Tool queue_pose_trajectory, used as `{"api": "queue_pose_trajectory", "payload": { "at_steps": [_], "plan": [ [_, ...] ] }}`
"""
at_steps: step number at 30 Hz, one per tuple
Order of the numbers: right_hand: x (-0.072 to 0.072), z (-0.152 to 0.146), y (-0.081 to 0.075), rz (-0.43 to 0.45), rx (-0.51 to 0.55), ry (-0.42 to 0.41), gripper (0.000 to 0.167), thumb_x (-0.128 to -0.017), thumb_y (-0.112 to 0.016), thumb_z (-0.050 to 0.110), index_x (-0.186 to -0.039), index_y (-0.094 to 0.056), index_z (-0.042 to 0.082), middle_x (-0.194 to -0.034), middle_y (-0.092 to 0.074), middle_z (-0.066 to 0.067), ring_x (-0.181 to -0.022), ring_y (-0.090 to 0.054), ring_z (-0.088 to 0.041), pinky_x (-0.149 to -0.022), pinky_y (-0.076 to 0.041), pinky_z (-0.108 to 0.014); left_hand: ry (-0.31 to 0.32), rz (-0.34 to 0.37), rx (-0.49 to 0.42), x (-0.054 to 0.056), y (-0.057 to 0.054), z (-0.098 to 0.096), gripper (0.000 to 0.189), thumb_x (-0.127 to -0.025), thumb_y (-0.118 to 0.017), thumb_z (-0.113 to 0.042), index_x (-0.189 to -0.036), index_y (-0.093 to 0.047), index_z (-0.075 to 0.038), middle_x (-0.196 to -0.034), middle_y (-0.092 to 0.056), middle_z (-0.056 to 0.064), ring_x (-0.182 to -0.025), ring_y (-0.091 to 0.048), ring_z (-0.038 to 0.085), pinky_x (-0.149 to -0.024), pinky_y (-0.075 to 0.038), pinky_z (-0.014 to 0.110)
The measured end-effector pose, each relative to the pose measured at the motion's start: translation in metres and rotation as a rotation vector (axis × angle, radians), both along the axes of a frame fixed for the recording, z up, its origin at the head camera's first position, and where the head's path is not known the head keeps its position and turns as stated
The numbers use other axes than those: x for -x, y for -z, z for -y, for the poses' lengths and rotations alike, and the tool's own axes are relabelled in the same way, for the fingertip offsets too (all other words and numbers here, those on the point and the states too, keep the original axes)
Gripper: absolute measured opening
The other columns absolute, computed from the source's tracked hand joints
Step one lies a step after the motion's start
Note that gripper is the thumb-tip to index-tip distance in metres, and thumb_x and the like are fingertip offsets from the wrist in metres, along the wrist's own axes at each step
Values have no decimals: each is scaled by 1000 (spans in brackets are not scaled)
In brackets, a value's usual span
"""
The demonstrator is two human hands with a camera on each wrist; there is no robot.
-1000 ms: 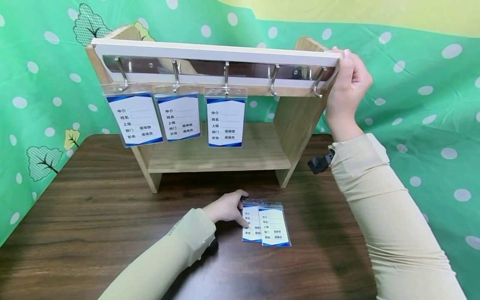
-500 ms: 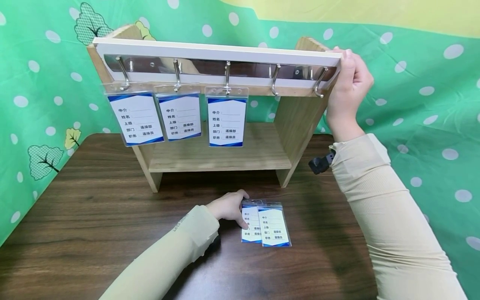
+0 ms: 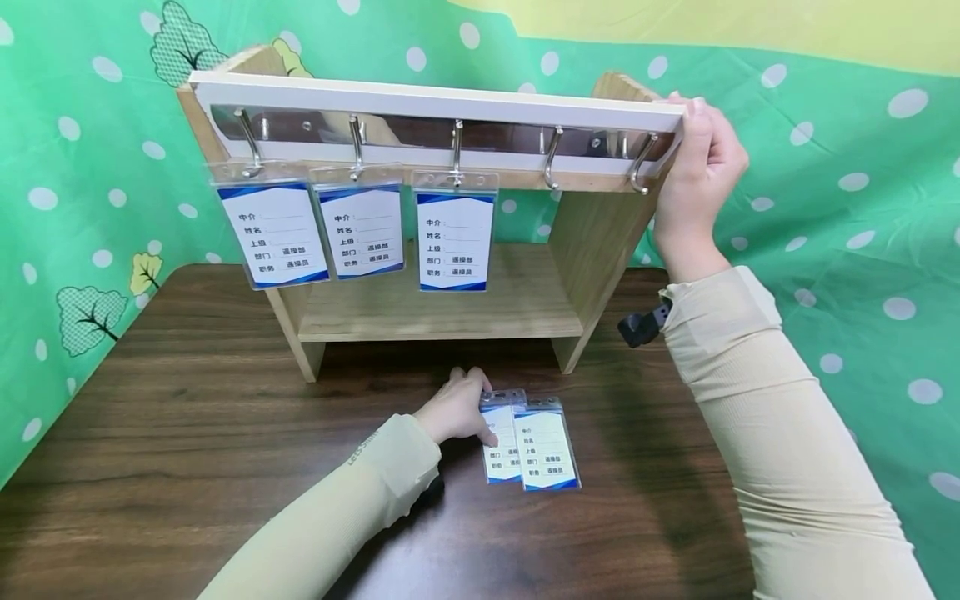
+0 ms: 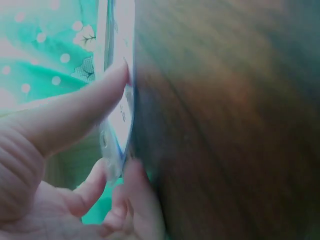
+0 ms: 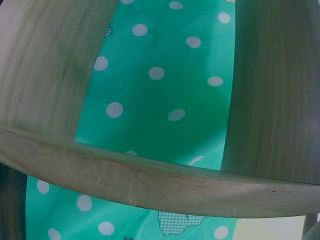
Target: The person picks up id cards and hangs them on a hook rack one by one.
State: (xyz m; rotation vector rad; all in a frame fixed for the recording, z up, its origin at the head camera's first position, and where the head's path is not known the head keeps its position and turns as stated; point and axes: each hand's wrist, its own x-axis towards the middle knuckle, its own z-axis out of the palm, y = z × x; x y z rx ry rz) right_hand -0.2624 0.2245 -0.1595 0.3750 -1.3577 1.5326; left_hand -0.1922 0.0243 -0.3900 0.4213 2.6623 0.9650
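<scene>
On the table in the head view, my left hand (image 3: 456, 406) pinches the left one of two overlapping ID badges (image 3: 502, 468). The left wrist view shows the thumb on the front of this badge (image 4: 119, 127) and fingers at its slotted top edge. The other ID badge (image 3: 547, 450) lies partly over it, at its right. My right hand (image 3: 699, 183) grips the right end of the white hook rail (image 3: 420, 95) on the wooden shelf; that hand is mostly outside the right wrist view. Three ID badges, left (image 3: 273, 233), middle (image 3: 362, 232) and right (image 3: 453, 242), hang from hooks.
Two hooks on the right, one (image 3: 552, 158) and the end one (image 3: 641, 164), carry no badge. The wooden shelf (image 3: 442, 317) stands on a dark wood table (image 3: 187, 467). Behind hangs a green dotted cloth (image 3: 847, 250). The right wrist view shows shelf boards (image 5: 150, 180).
My left hand has shifted slightly up the table, its fingers reaching the top of the left badge, which has moved a little. The right hand keeps its grip on the rail end.
</scene>
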Motion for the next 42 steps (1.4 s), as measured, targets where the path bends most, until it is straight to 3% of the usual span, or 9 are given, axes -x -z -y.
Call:
{"api": "queue_pose_trajectory", "payload": {
  "at_steps": [4,9,14,19,24,27,35,42],
  "plan": [
    [1,-1,0,0,0,0,34,-95,-49,2,-76,-76,10,-79,-73,6,-90,-66,-15,-89,-49,-25,-33,-14,-22,1,1,2,61,-66,-92,-19,-112,-55,-8,-106,-57,13,-90,-54,24,-81,-50,39],
    [2,-2,1,-6,-2,1,34,-95,-49,2,-75,-75,11,-78,-73,6,-89,-66,-15,-90,-50,-25,-45,18,-116,2,0,5,59,-71,-88,-15,-117,-53,-7,-95,-65,8,-82,-56,21,-77,-51,37],
    [3,-2,0,-16,5,-6,34,-95,-50,2,-74,-75,12,-77,-72,5,-89,-67,-15,-94,-50,-28,-48,-21,-200,2,-2,6,60,-72,-87,-11,-123,-55,-6,-101,-66,11,-87,-58,21,-83,-51,37],
    [4,-2,1,-14,1,-2,34,-95,-49,2,-75,-76,12,-78,-73,5,-90,-67,-15,-94,-50,-28,-16,-65,-257,1,-6,7,49,-78,-81,-7,-123,-61,-6,-109,-68,12,-90,-59,20,-85,-50,36],
    [4,-3,1,-9,4,-1,34,-95,-49,2,-77,-76,11,-80,-73,5,-91,-67,-15,-92,-50,-26,-5,-46,-363,-2,-12,7,29,-92,-69,-10,-121,-64,-10,-108,-69,13,-81,-63,17,-64,-53,29],
    [4,-3,1,-6,2,-1,34,-95,-49,2,-77,-76,11,-80,-73,4,-91,-67,-15,-91,-49,-26,0,-37,-430,-5,-16,7,21,-97,-64,-14,-118,-65,-10,-108,-70,14,-81,-68,18,-60,-56,27],
    [5,-5,2,3,1,0,34,-95,-49,3,-77,-76,12,-80,-73,5,-91,-66,-15,-91,-49,-25,17,-216,-454,-9,-30,5,15,-97,-65,-22,-106,-72,-12,-104,-73,2,-95,-64,15,-87,-52,32],
    [5,-5,2,9,-4,3,33,-96,-49,4,-80,-77,11,-81,-73,5,-90,-66,-14,-85,-48,-23,10,-285,-502,-13,-49,2,17,-96,-65,-26,-103,-74,-13,-97,-74,-1,-82,-59,11,-75,-50,24]
  ]
}}
